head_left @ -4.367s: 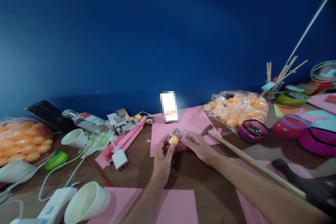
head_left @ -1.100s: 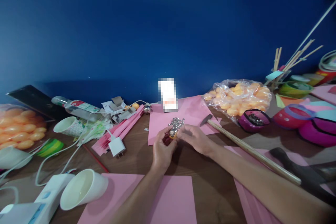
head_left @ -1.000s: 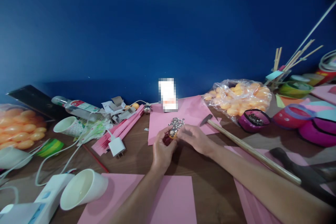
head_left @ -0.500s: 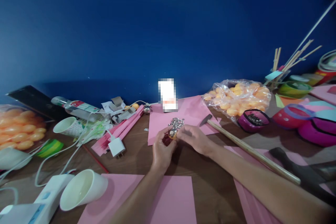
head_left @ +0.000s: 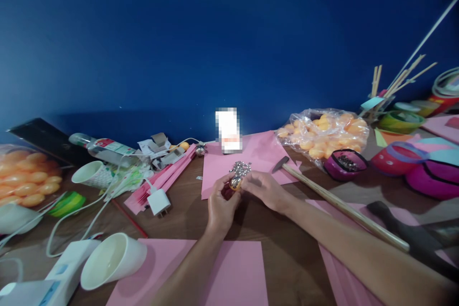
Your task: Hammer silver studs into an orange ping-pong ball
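My left hand point(head_left: 219, 203) grips a small orange ball point(head_left: 235, 183) between thumb and fingers, held just above the brown table. Part of the ball's surface is covered with shiny silver pins. My right hand point(head_left: 263, 190) pinches at the ball's right side with its fingertips; what it holds there is too small to make out. Just behind the ball, a heap of silver pins point(head_left: 241, 168) lies on a pink paper sheet point(head_left: 251, 160).
A hammer point(head_left: 322, 196) with a long wooden handle lies to the right. Bags of orange balls point(head_left: 324, 138) sit right and far left point(head_left: 25, 184). A magenta dish of pins point(head_left: 344, 165), paper cups point(head_left: 113, 260), a charger point(head_left: 158, 201), cables, pink sheets point(head_left: 229, 272).
The ball showed plain orange 4.4 s ago; silver pins now cover part of it. Over the last second both hands stay nearly still on it.
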Motion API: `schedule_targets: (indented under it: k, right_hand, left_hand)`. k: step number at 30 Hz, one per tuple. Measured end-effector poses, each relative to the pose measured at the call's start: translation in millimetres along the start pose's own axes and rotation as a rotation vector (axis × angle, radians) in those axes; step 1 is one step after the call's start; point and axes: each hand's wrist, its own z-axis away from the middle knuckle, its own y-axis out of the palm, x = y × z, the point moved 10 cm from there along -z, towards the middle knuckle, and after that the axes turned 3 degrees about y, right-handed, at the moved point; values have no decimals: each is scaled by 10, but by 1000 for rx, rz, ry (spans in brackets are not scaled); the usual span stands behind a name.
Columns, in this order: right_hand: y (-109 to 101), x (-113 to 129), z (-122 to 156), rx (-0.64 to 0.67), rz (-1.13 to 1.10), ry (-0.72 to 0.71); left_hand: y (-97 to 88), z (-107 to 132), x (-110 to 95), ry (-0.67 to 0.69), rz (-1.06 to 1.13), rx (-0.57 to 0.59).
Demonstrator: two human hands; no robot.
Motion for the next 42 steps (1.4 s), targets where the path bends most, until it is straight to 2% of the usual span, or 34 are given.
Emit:
schedule_targets:
  k: [17,24,33,42]
  right_hand:
    - [-6,-1,-2,-6,11,-6]
    - [35,-86,3,19,-5,65]
    - [36,-50,2,21,-61,61]
    - [34,-171,6,3,-116,130]
  left_hand:
    - [-10,-4,35,13,26,-2]
    - [-10,-1,39,27,38,-1]
    - [-32,-6,40,47,-14,-13]
    - [-49,-1,24,62,-37,-28]
